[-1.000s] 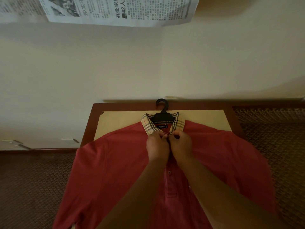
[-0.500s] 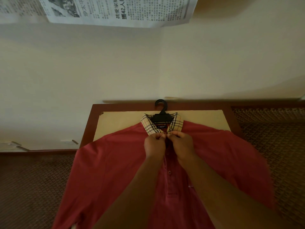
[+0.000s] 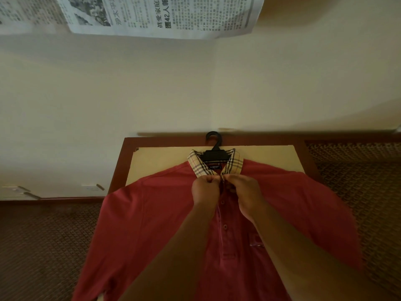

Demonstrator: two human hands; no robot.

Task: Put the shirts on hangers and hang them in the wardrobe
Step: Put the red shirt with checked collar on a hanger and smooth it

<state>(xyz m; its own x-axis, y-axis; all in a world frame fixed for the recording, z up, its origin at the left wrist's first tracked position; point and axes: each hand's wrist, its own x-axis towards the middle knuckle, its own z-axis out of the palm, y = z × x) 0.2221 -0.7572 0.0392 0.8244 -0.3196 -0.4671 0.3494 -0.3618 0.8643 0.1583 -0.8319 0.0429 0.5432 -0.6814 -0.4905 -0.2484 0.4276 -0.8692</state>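
A red polo shirt (image 3: pixel 156 213) with a checked collar (image 3: pixel 196 162) lies face up on a small table. A black plastic hanger (image 3: pixel 214 154) sits inside the neck, its hook poking out past the collar toward the wall. My left hand (image 3: pixel 205 190) pinches the left edge of the placket just below the collar. My right hand (image 3: pixel 245 192) pinches the right edge at the same spot, by the top button. The hanger's arms are hidden inside the shirt.
The table (image 3: pixel 118 170) has a dark wood frame and a pale top (image 3: pixel 165 155), pushed against a cream wall. Newspaper sheets (image 3: pixel 160 16) hang on the wall above. Patterned brown carpet (image 3: pixel 43 246) lies on both sides.
Both hands have edged slightly toward the collar and keep working the top of the placket. The shirt and hanger have not shifted.
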